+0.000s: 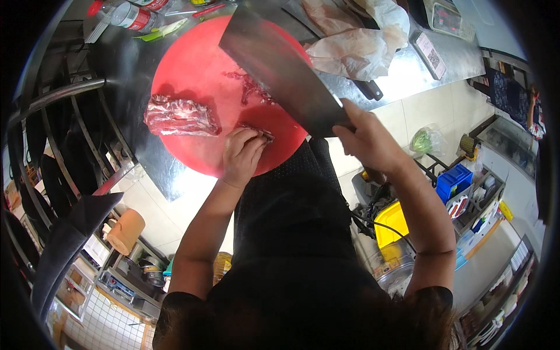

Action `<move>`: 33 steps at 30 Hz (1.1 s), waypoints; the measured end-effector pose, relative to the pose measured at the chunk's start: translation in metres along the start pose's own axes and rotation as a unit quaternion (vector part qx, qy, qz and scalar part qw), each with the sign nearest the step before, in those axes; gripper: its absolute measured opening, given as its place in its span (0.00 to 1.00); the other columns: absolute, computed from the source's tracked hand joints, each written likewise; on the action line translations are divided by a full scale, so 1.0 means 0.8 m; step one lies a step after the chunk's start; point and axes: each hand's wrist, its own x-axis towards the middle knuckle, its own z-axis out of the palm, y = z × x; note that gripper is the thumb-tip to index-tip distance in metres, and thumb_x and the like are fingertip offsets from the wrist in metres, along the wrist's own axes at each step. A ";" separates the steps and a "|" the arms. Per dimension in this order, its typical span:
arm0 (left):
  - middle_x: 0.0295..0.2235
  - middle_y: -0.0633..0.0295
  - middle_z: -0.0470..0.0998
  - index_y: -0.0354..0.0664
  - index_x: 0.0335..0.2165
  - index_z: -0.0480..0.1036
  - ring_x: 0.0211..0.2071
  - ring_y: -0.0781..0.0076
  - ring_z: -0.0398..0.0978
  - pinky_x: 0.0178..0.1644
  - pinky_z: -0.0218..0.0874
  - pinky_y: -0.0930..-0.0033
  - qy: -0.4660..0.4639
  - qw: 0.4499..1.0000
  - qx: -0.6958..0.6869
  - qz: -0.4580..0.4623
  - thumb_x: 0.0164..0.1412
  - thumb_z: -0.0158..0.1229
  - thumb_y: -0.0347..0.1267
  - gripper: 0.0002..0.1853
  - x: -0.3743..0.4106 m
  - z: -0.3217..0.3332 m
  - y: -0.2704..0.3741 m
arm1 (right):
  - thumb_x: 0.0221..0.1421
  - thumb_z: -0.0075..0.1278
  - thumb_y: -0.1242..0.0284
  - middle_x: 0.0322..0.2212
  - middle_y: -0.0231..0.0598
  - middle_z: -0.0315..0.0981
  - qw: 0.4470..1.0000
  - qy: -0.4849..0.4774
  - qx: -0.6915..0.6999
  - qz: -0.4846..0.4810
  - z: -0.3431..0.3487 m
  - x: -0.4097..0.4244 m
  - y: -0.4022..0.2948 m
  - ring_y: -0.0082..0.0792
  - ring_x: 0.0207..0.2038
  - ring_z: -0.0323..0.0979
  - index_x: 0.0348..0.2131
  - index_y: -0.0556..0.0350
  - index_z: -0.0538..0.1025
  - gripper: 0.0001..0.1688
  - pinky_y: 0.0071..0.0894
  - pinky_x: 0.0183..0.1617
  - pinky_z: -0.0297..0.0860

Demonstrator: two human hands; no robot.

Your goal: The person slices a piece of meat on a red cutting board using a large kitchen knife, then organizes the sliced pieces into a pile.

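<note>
My right hand (367, 135) grips the handle of a broad cleaver (284, 74), whose blade is raised over the right side of a round red cutting board (188, 57). On the board's near part, my left hand (243, 153) holds down a small strip of meat (264, 133), partly covered by the fingers. A larger slab of raw meat (181, 116), perhaps ribs, lies at the board's left edge. Small meat scraps (249, 87) are scattered beneath the blade, which hides part of the board.
The board rests on a steel table (118, 65). Bottles (133, 16) and a piece of green onion (168, 29) lie beyond it. To the right are crumpled wrapping (358, 50), another knife's handle (371, 89) and a phone (428, 54). A metal rack (61, 96) stands left.
</note>
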 end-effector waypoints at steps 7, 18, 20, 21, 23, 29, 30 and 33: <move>0.39 0.63 0.76 0.42 0.34 0.78 0.43 0.61 0.74 0.49 0.64 0.61 -0.009 0.999 -0.029 0.013 0.46 0.67 0.22 0.13 -0.003 0.002 -0.003 | 0.60 0.47 0.80 0.22 0.34 0.69 0.976 0.006 0.209 0.058 -0.017 -0.006 -0.001 0.23 0.19 0.70 0.53 0.63 0.66 0.21 0.24 0.23 0.66; 0.38 0.64 0.77 0.42 0.33 0.77 0.41 0.61 0.75 0.46 0.66 0.61 0.013 0.999 -0.046 0.012 0.44 0.68 0.22 0.14 0.000 0.004 -0.002 | 0.59 0.47 0.80 0.24 0.51 0.73 0.991 0.112 0.054 0.052 0.015 -0.043 -0.014 0.45 0.22 0.74 0.52 0.64 0.66 0.21 0.37 0.27 0.69; 0.38 0.63 0.77 0.42 0.33 0.76 0.41 0.61 0.75 0.46 0.66 0.61 0.008 0.998 -0.058 0.014 0.44 0.68 0.21 0.14 0.005 0.000 0.001 | 0.57 0.47 0.80 0.28 0.61 0.73 0.993 0.116 -0.034 -0.017 0.027 -0.041 -0.006 0.62 0.31 0.74 0.52 0.62 0.66 0.22 0.48 0.33 0.71; 0.38 0.63 0.77 0.43 0.33 0.76 0.41 0.60 0.75 0.46 0.65 0.61 0.005 0.998 -0.062 0.014 0.44 0.67 0.21 0.14 0.007 -0.003 0.001 | 0.57 0.47 0.81 0.29 0.60 0.74 0.991 0.101 -0.082 -0.039 0.031 -0.037 -0.009 0.61 0.32 0.75 0.52 0.61 0.67 0.23 0.49 0.34 0.71; 0.37 0.61 0.77 0.41 0.33 0.77 0.41 0.60 0.76 0.46 0.67 0.60 -0.004 0.998 -0.059 0.014 0.44 0.65 0.20 0.13 0.005 -0.006 0.001 | 0.55 0.47 0.81 0.30 0.57 0.75 0.978 0.071 -0.178 -0.083 0.039 -0.027 -0.016 0.60 0.32 0.75 0.53 0.59 0.67 0.24 0.49 0.34 0.72; 0.38 0.60 0.77 0.40 0.35 0.78 0.43 0.58 0.75 0.47 0.67 0.58 -0.010 0.999 -0.045 0.018 0.46 0.60 0.21 0.14 0.000 -0.003 -0.001 | 0.54 0.46 0.77 0.31 0.48 0.75 0.932 -0.026 -0.333 -0.141 0.058 -0.029 -0.005 0.50 0.29 0.78 0.53 0.54 0.66 0.26 0.44 0.31 0.74; 0.39 0.60 0.77 0.40 0.35 0.79 0.43 0.58 0.75 0.48 0.67 0.58 -0.008 0.999 -0.038 0.015 0.46 0.60 0.21 0.14 0.000 -0.003 -0.001 | 0.54 0.46 0.76 0.31 0.48 0.75 0.927 -0.035 -0.345 -0.144 0.059 -0.029 -0.003 0.49 0.29 0.78 0.53 0.54 0.66 0.26 0.43 0.31 0.74; 0.39 0.61 0.77 0.40 0.35 0.79 0.43 0.58 0.75 0.48 0.67 0.59 -0.012 0.999 -0.029 0.019 0.45 0.60 0.20 0.14 0.002 -0.003 0.000 | 0.54 0.46 0.77 0.32 0.49 0.75 0.932 -0.047 -0.338 -0.124 0.052 -0.027 -0.007 0.51 0.30 0.78 0.53 0.53 0.67 0.26 0.46 0.33 0.74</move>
